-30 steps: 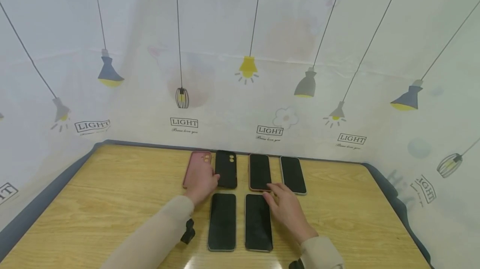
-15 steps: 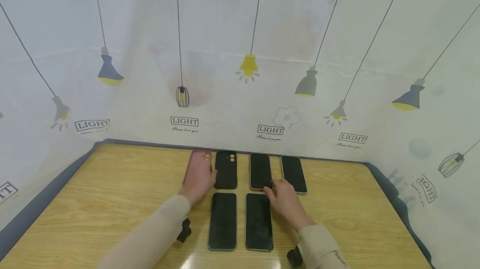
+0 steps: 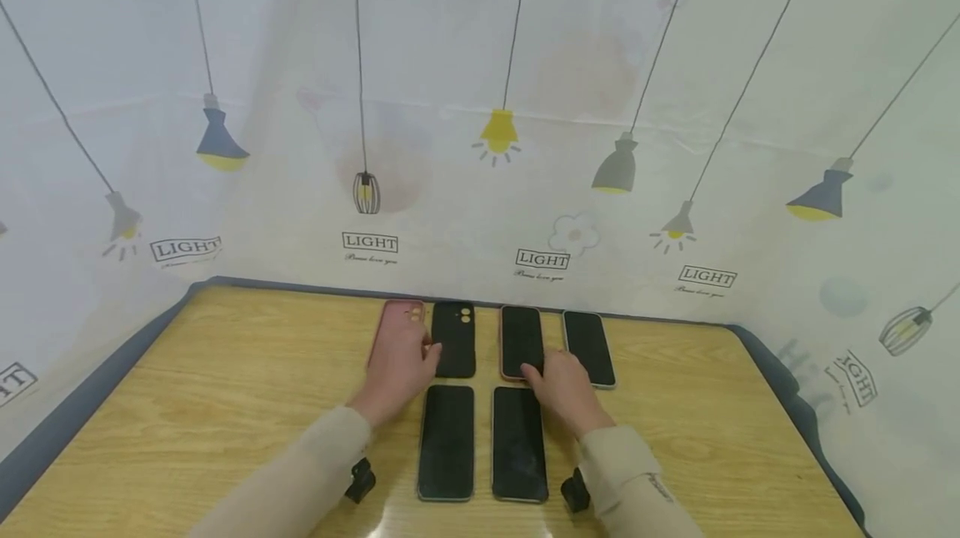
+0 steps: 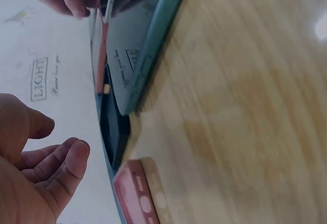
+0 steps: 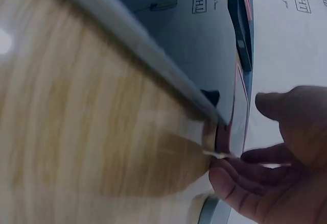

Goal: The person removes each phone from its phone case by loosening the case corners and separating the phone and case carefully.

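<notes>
Pink case (image 3: 394, 319), black case (image 3: 453, 342) — 2 | phones (image 3: 446, 444) — 4 | left hand (image 3: 396, 373), right hand (image 3: 566, 386): both relaxed

Left hand (image 3: 396, 369): in front of pink rectangular phone case with camera cutouts (image 3: 399, 317), hiding its lower part; contact unclear
Right hand (image 3: 566, 388): at lower right corner of dark-screened, pink-edged phone (image 3: 521, 340); contact unclear
Back row: pink case, black rectangular phone case with camera cutouts (image 3: 453, 339), pink-edged phone, dark-screened, white-edged phone (image 3: 588, 346)
Front row: two dark-screened rectangular phones (image 3: 447, 442), side by side, apart
Surface (image 3: 225, 379): light wood-grain
</notes>
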The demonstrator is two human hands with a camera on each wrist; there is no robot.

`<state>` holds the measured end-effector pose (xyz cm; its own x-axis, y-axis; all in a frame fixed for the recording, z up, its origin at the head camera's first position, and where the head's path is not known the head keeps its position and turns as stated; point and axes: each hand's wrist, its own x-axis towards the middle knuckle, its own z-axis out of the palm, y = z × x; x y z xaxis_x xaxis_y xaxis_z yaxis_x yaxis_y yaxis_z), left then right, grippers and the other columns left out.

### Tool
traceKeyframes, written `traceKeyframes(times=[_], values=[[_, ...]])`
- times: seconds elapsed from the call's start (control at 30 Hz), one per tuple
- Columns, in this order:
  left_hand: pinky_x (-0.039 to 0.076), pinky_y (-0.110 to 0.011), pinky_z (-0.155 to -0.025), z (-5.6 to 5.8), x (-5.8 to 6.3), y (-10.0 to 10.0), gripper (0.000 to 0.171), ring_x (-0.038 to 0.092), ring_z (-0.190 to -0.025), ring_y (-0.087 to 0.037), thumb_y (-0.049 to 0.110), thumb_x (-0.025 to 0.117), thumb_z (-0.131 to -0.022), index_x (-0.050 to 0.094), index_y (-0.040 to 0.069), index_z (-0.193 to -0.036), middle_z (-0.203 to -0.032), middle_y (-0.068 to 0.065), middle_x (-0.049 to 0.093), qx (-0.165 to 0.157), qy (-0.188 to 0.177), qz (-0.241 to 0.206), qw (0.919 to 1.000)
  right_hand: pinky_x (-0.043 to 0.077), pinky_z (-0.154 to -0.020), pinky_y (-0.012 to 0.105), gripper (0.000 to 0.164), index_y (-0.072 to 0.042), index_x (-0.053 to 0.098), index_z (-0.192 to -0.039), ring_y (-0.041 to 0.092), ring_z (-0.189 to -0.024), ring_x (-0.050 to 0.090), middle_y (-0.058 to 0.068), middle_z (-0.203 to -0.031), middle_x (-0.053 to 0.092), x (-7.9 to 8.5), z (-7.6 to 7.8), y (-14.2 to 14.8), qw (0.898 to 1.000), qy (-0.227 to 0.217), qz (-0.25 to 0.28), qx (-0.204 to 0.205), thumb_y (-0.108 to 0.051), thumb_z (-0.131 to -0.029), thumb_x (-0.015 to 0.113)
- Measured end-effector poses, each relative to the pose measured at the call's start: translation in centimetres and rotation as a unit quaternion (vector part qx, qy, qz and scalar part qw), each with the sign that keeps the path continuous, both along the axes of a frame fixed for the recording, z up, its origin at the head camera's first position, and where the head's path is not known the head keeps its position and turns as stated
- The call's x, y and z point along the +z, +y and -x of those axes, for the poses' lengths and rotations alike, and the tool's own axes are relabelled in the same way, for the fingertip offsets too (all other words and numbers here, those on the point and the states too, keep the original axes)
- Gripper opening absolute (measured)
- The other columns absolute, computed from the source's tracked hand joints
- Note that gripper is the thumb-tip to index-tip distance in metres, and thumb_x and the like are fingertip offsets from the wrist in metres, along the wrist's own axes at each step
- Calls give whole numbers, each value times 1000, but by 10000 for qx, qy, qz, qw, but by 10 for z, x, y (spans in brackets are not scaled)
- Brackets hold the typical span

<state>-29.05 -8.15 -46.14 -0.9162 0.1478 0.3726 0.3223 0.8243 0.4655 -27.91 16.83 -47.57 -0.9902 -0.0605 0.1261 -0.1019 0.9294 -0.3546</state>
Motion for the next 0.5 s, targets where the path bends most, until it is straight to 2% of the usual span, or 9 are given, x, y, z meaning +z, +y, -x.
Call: traceKeyframes(times=[0.13,0.3,0.5], values=[[43,-25,-52,-11,6,5,19,48,-57,-9,21,69,-88,64,12,-73,-63,6,56,-136,5,30,9999,55,-68,46,44,8,62,-90,34,-76,63,19,-80,62,-1,2,-9,9993,73,-350,-138,-35,-91,67],[41,-21,-45,-25,13,10,18,46,-52,-8,22,67,-91,62,12,-78,-62,6,52,-217,-190,-106,9995,53,-56,42,46,1,59,-72,30,-63,59,14,-67,55,0,3,-21,9978,30,-557,-358,-40,-86,71],[39,-19,-43,-33,13,14,19,45,-51,-7,21,66,-93,57,14,-77,-63,6,50,-342,-179,-167,9991,53,-50,40,49,-3,57,-60,30,-60,61,14,-64,56,-3,7,-27,9952,136,-725,-647,-42,-80,77]])
